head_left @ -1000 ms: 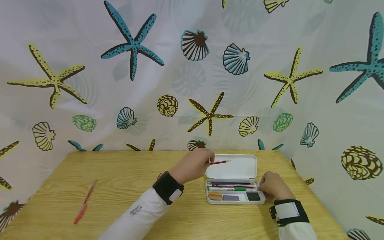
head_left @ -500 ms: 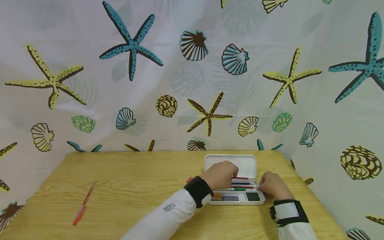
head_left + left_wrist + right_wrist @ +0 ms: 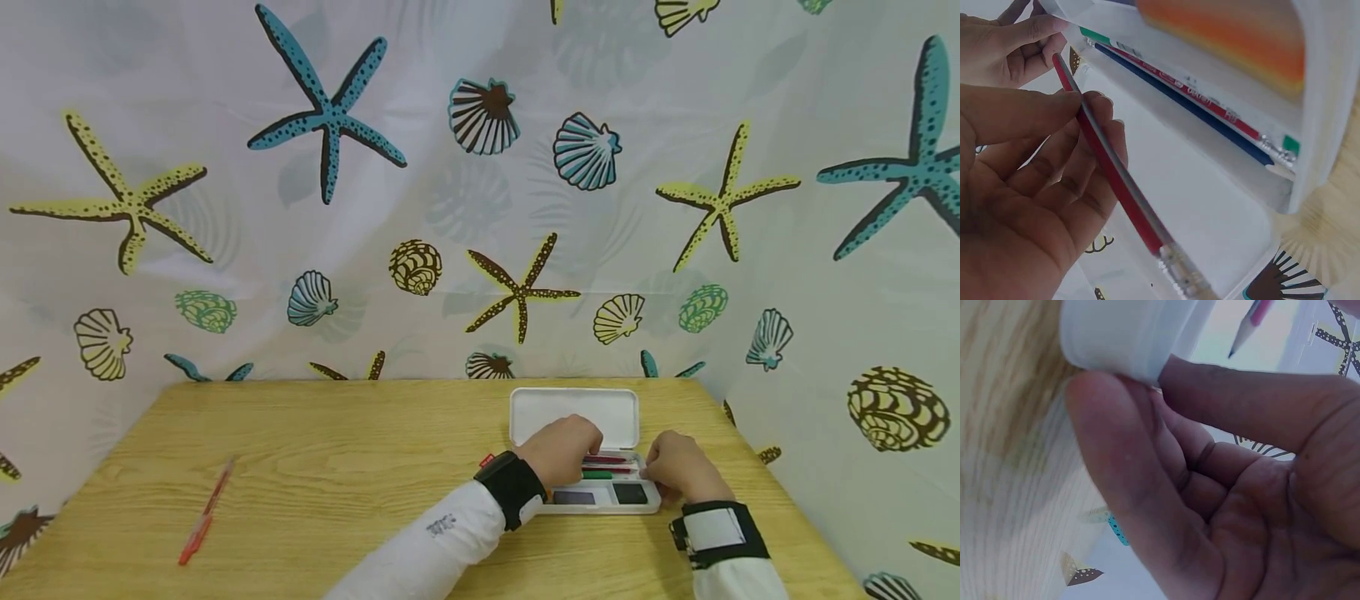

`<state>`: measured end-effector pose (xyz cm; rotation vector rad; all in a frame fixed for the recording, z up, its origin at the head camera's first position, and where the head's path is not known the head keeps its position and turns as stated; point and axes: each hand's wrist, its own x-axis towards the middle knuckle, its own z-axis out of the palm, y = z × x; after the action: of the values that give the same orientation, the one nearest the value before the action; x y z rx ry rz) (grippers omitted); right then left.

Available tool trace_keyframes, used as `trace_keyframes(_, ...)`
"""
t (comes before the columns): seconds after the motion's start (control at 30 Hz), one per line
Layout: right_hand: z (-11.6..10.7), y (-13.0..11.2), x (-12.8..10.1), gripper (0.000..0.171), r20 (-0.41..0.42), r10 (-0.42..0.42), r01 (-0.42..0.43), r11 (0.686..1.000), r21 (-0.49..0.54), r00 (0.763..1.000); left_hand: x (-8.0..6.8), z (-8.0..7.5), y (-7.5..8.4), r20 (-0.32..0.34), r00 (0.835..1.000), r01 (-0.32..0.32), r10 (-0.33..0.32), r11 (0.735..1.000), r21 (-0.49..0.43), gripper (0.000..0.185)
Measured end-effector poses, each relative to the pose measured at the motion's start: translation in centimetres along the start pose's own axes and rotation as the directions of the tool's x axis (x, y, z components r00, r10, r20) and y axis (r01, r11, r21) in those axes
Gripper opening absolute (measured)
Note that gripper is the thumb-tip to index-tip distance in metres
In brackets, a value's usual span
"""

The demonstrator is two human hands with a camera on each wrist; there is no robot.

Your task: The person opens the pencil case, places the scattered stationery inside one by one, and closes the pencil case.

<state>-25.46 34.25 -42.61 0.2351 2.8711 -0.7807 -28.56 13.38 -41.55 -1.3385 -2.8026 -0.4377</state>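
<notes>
My left hand (image 3: pixel 561 450) is over the white pencil case (image 3: pixel 600 509), pinching a red pencil (image 3: pixel 1116 169) between thumb and fingers. The pencil's metal ferrule end points toward the case's left side; its sharpened tip (image 3: pixel 1244 334) shows in the right wrist view. Inside the long compartment lie a dark blue pencil (image 3: pixel 1188 103), another red pencil (image 3: pixel 1241 124) and a green-and-white marker (image 3: pixel 597 475), partly hidden by my left hand. At the case's right end, my right hand (image 3: pixel 682 467) grips the corner with thumb and fingers. The lid (image 3: pixel 611 417) stands open behind.
Front compartments of the case hold an orange block (image 3: pixel 1229 37), a purple-grey block (image 3: pixel 573 497) and a dark block (image 3: pixel 630 493). A red-capped pen (image 3: pixel 204 517) lies at the left of the wooden table (image 3: pixel 322 467). A shell-and-starfish patterned cloth (image 3: pixel 360 208) hangs behind.
My left hand has carried the red pencil rightward and down, from in front of the lid to over the long compartment. My right hand keeps its grip on the case's corner.
</notes>
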Motion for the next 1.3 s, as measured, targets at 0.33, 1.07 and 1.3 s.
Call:
trace_keyframes(0.33, 0.0, 0.0, 0.0, 0.013, -0.002, -0.010, 0.010, 1.000, -0.009, 1.000, 0.2, 0.9, 0.2, 0.009, 0.998, 0.058, -0.058, 0.997, 0.060, 0.017)
trace_keyframes(1.07, 0.0, -0.1, 0.0, 0.013, -0.004, -0.009, 0.009, 1.000, -0.020, 1.000, 0.7, 2.0, 0.2, -0.008, 1.000, 0.029, -0.029, 0.999, 0.033, 0.015)
trace_keyframes(1.3, -0.1, -0.2, 0.0, 0.013, 0.005, 0.003, -0.003, 1.000, -0.017, 1.000, 0.5, 2.2, 0.2, -0.018, 1.000, 0.016, -0.015, 0.999, 0.052, 0.014)
